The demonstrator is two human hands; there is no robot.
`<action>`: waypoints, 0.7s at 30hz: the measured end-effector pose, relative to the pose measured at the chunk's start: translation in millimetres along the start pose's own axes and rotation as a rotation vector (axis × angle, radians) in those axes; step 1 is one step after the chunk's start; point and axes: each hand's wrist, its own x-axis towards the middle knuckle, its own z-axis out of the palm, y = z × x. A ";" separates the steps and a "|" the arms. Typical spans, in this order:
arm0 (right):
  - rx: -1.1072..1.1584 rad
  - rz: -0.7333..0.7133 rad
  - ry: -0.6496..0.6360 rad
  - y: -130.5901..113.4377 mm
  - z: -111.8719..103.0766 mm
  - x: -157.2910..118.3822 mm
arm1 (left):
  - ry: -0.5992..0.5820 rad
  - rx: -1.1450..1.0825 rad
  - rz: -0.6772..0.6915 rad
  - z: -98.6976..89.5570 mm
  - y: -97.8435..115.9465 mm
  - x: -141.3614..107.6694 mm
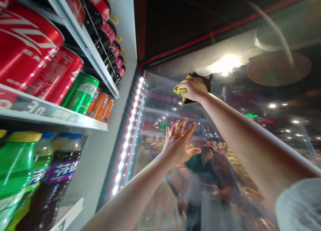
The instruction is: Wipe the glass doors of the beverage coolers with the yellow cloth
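Note:
My right hand point(195, 87) is wrapped round a yellow and black cloth point(185, 90), pressed against the upper part of a glass door point(160, 83). Lower and to the left, my left hand point(179, 142) has its fingers spread and holds nothing; it is at the glass, though whether the palm touches it I cannot tell. A person in dark clothing shows through or in the glass below my hands.
Shelves at the left hold red cans point(27, 47), a green can point(84, 93), orange cans point(100, 105) and bottles point(62, 170). A bright LED strip point(127, 137) runs along the door's left edge. Lights shine in the glass.

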 end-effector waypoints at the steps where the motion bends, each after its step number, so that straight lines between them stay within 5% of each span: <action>1: -0.009 0.020 0.019 -8.5 9.8 4.5 | 0.004 0.002 -0.008 1.1 0.6 0.4; 5: 0.060 -0.136 -0.141 -46.1 40.7 4.4 | 0.002 0.003 0.013 -1.5 -6.3 0.4; 9: 0.074 -0.327 -0.334 -38.4 27.0 4.0 | 0.017 -0.011 -0.048 -12.1 -36.9 -3.3; 12: -0.083 -0.134 -0.235 -33.0 17.5 16.8 | 0.012 -0.075 -0.183 -14.3 -59.5 -5.5; 16: -0.192 0.031 -0.159 -74.2 44.0 23.9 | 0.032 -0.139 -0.212 -7.7 -69.6 -7.5; 21: -0.102 -0.292 -0.422 -104.3 66.4 21.0 | 0.086 -0.142 -0.145 -9.9 -81.0 -11.3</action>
